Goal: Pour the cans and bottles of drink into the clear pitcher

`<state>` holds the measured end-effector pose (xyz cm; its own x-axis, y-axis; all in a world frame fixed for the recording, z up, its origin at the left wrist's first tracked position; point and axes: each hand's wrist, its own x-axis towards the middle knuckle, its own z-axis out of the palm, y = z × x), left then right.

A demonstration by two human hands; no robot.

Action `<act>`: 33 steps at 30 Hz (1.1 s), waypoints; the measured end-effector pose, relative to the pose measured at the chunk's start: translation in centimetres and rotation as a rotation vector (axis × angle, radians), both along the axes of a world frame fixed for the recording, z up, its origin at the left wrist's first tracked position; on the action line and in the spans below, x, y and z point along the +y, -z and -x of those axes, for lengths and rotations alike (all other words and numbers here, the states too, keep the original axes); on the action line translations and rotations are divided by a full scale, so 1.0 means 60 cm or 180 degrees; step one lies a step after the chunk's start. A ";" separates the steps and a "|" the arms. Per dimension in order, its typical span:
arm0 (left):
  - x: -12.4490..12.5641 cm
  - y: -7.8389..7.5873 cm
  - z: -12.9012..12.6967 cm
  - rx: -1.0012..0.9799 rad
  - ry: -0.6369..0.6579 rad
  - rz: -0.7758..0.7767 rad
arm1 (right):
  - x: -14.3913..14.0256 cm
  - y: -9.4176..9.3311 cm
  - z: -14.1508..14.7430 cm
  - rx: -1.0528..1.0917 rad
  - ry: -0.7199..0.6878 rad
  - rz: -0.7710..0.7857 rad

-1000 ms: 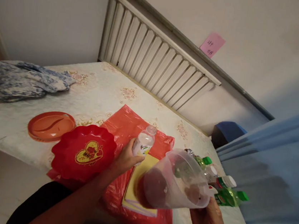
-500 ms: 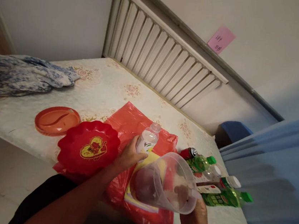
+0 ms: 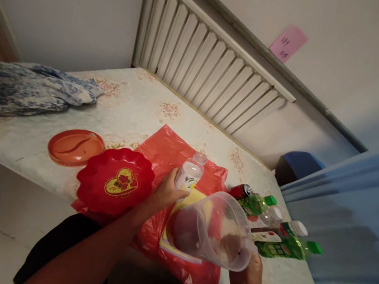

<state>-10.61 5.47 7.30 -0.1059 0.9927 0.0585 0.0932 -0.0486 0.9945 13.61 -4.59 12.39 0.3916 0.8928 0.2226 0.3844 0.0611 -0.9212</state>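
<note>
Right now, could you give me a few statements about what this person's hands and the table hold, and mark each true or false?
1. The left hand grips a small capped bottle of whitish liquid. True.
2. The right hand holds a metal kettle. False: it holds a clear plastic jug, tilted on its side with the mouth toward the camera.
3. The red scalloped plate has a yellow heart at its centre. True.
4. The green-capped bottles stand upright. False: they lie on their sides on the table, to the right of the jug.
5. A pink note is stuck on the wall. True.
6. The blue patterned cloth covers the red plate. False: it lies apart, at the table's far left.
</note>
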 end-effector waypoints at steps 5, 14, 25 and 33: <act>0.000 0.003 0.000 -0.0074 0.0078 -0.0022 | -0.001 0.001 0.005 0.0065 0.0051 -0.0099; 0.003 0.011 -0.001 -0.0111 0.0093 -0.0075 | 0.000 0.005 -0.011 0.0131 -0.0068 0.0007; 0.000 0.003 0.001 -0.0173 0.0144 -0.0023 | -0.002 0.007 0.000 0.0207 0.0034 -0.0062; 0.001 0.005 0.001 -0.0109 0.0146 -0.0016 | -0.002 0.000 0.002 0.0100 -0.0008 -0.0063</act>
